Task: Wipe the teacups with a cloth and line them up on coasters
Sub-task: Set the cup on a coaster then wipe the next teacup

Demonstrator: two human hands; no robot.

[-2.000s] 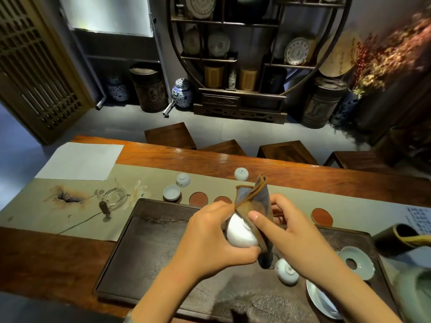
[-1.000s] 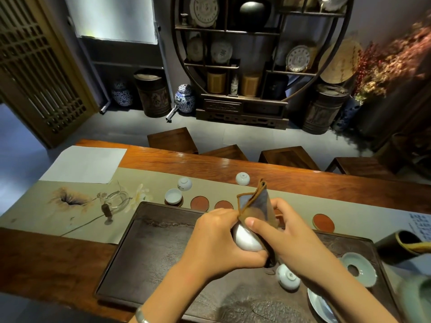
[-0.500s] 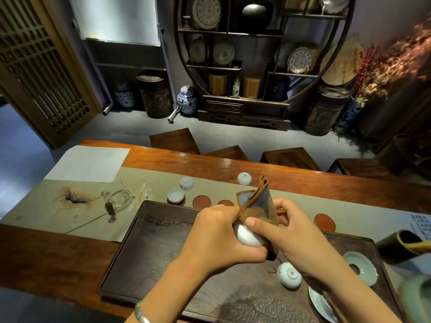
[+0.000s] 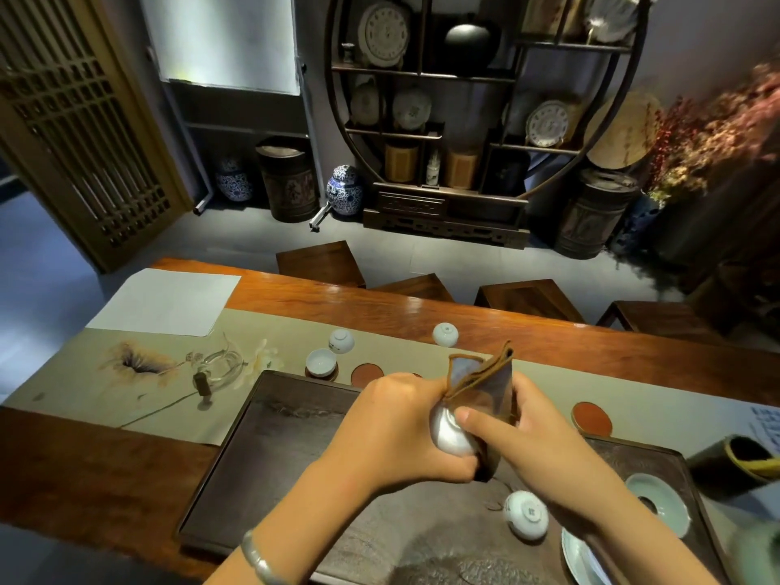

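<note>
Hands meet over the dark tray (image 4: 270, 449) in my head view: my left hand (image 4: 396, 432) is curled around a white teacup (image 4: 449, 434), gripping it from the side, and my right hand (image 4: 532, 449) pinches the brown cloth (image 4: 485, 386) against the cup, thumb pressed on its wall. The cloth's folded edges stick up above both hands. Just below my right hand, another teacup (image 4: 525, 515) lies upside down on the tray. Beyond my left hand, on the green runner (image 4: 105, 390) of the desk (image 4: 84, 466), an upright cup (image 4: 321, 361) sits on a coaster, with an empty red coaster (image 4: 366, 374) just beside it. Two more overturned cups (image 4: 341, 340) stand farther off. Past my right hand lies one more red coaster (image 4: 591, 418).
</note>
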